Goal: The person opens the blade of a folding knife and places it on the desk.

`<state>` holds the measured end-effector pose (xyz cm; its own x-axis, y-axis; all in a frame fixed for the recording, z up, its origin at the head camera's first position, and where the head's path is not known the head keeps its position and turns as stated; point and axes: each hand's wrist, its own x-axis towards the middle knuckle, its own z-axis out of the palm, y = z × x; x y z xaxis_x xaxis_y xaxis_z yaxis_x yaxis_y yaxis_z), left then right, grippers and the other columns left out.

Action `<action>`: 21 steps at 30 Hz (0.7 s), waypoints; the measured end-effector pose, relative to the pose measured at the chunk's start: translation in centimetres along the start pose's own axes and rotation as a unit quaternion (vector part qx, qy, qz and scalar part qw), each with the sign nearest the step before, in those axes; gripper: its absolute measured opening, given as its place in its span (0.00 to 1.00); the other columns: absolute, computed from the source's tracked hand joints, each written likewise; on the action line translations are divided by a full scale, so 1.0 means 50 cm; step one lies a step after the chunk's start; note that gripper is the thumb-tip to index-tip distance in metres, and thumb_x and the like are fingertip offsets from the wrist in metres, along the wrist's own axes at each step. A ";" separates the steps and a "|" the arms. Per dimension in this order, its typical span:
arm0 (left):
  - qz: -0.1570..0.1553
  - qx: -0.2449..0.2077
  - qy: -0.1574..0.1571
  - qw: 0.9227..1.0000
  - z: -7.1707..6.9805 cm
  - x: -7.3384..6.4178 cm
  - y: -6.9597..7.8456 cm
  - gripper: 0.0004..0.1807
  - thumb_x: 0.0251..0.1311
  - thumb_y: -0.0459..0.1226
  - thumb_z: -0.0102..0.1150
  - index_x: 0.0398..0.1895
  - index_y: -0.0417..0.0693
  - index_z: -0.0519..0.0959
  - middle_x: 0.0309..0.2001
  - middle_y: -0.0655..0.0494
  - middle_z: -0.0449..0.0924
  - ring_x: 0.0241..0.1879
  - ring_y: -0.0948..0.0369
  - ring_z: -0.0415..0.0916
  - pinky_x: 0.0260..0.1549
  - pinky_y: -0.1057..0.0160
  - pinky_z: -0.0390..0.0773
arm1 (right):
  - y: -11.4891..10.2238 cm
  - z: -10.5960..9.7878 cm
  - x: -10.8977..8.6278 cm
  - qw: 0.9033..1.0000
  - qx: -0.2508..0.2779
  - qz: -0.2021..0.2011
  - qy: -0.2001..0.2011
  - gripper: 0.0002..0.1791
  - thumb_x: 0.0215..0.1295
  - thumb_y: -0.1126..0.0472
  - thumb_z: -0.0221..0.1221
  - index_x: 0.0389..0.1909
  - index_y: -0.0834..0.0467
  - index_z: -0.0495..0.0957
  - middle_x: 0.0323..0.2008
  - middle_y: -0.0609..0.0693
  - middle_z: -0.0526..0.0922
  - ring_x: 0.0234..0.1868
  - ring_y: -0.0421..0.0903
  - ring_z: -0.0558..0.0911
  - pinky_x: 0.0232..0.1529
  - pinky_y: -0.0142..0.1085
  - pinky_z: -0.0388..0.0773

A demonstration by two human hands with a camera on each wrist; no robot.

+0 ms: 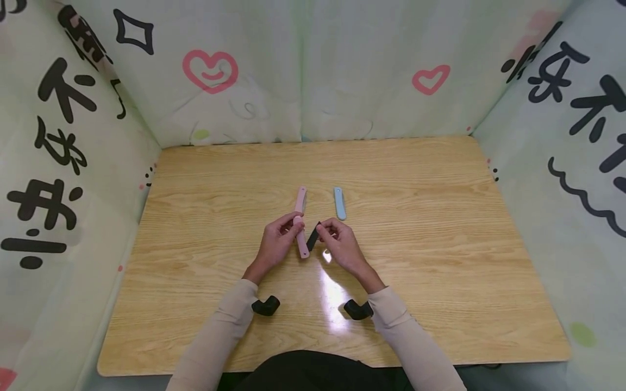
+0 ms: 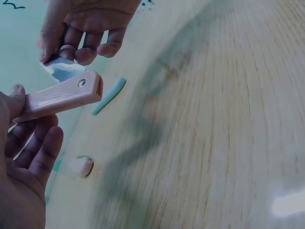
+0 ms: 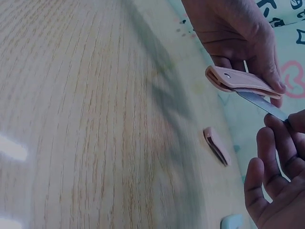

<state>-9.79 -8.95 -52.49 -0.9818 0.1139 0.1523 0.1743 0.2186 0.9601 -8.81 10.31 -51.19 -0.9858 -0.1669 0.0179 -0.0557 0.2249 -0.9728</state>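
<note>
My left hand [image 1: 276, 241] grips the pink handle of a folding knife [image 1: 302, 244] by its far end, above the table. The knife's blade [image 1: 313, 237] stands swung out from the handle at an angle, dark in the head view and silvery in the right wrist view [image 3: 259, 102]. Thumb and fingers of my right hand [image 1: 342, 248] pinch the blade near its tip. A rivet shows at the handle's near end in the left wrist view. Just beyond my left hand lies a second pink folding knife [image 1: 300, 199], folded, with a slot along its edge.
A light blue folding knife [image 1: 339, 203] lies on the wooden table [image 1: 415, 244], beyond my right hand. Patterned curtains [image 1: 303, 70] stand along the back and both sides. Glare from a light [image 1: 335, 298] falls on the wood between my forearms.
</note>
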 end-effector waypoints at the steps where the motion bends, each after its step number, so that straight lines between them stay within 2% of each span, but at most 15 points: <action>1: -0.002 -0.005 0.004 1.000 0.001 0.000 0.000 0.16 0.71 0.35 0.61 0.56 0.34 0.82 0.34 0.51 0.83 0.34 0.61 0.75 0.31 0.69 0.73 | 0.001 -0.001 0.000 1.000 0.001 -0.001 0.003 0.09 0.76 0.64 0.57 0.40 0.67 0.80 0.31 0.61 0.81 0.35 0.60 0.80 0.31 0.30 0.72; 12: -0.032 -0.036 0.041 0.998 0.006 0.002 0.002 0.15 0.69 0.32 0.63 0.55 0.35 0.83 0.40 0.44 0.85 0.38 0.57 0.81 0.34 0.69 0.80 | 0.005 -0.006 -0.006 0.999 0.032 0.019 0.012 0.10 0.76 0.68 0.56 0.42 0.73 0.77 0.34 0.71 0.80 0.38 0.69 0.80 0.29 0.28 0.73; 15: -0.039 -0.043 0.050 0.997 0.007 0.003 0.002 0.15 0.69 0.31 0.63 0.56 0.33 0.82 0.40 0.42 0.85 0.37 0.57 0.81 0.34 0.59 0.83 | -0.014 -0.011 -0.010 0.999 0.033 0.027 0.006 0.10 0.77 0.69 0.54 0.42 0.76 0.76 0.35 0.73 0.80 0.39 0.72 0.80 0.30 0.29 0.74; 18: -0.043 -0.057 0.055 0.996 0.007 0.005 0.001 0.15 0.69 0.30 0.62 0.56 0.30 0.81 0.39 0.40 0.85 0.34 0.58 0.80 0.33 0.46 0.83 | -0.045 -0.017 -0.017 0.999 0.034 0.028 0.002 0.09 0.76 0.71 0.54 0.41 0.77 0.76 0.32 0.69 0.82 0.39 0.74 0.80 0.30 0.31 0.76; 19: -0.042 -0.061 0.056 0.996 0.006 0.006 0.000 0.16 0.69 0.30 0.62 0.56 0.29 0.80 0.38 0.39 0.85 0.33 0.59 0.80 0.33 0.43 0.82 | -0.055 -0.018 -0.019 0.999 0.034 0.024 0.002 0.09 0.76 0.71 0.54 0.41 0.77 0.76 0.31 0.67 0.82 0.38 0.74 0.80 0.29 0.33 0.77; 21: -0.043 -0.071 0.058 0.995 0.005 0.006 0.000 0.16 0.69 0.30 0.62 0.56 0.28 0.80 0.37 0.39 0.85 0.31 0.59 0.80 0.32 0.41 0.81 | -0.067 -0.020 -0.023 0.999 0.032 0.019 0.003 0.09 0.75 0.71 0.54 0.40 0.76 0.76 0.31 0.63 0.83 0.34 0.66 0.82 0.29 0.36 0.79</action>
<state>-10.07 -8.68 -52.47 -0.9961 -0.0140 0.0870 0.0855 0.0828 0.9929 -7.65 10.70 -47.74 -0.9879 -0.1539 -0.0191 -0.0073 0.1692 -0.9855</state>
